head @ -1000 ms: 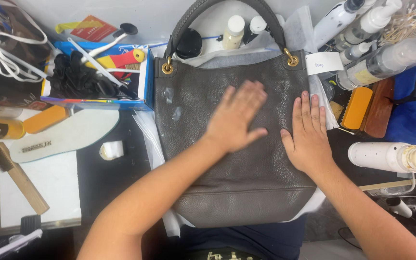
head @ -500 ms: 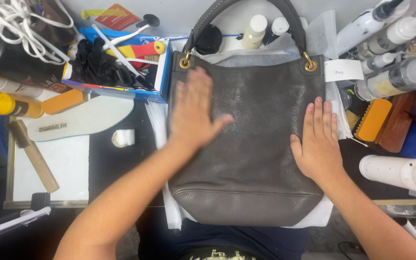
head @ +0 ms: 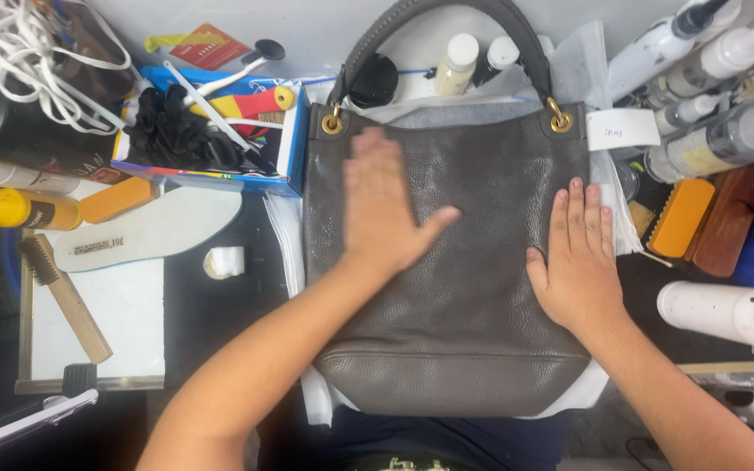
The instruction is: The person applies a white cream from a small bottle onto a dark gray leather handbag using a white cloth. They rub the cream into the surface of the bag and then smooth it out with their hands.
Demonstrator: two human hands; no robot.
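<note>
Cluttered bench [head: 220, 323] all around, with a grey leather handbag [head: 473, 331] lying flat in the middle on some white paper [head: 283, 235], handle pointing away. Left hand [head: 386, 205] is pressed flat on the bag's upper left part, fingers [head: 368, 166] straight and close together, gripping nothing, a bit blurry. Right hand [head: 578, 262] lies flat near the right edge, fingers slightly spread, also empty. A white insole [head: 150, 231] and a wooden brush [head: 63, 296] sit off to the left, spray bottles [head: 709, 96] on the right.

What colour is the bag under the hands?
The bag is dark grey pebbled leather, with gold rings at the handle. The head view shows it best.
</note>
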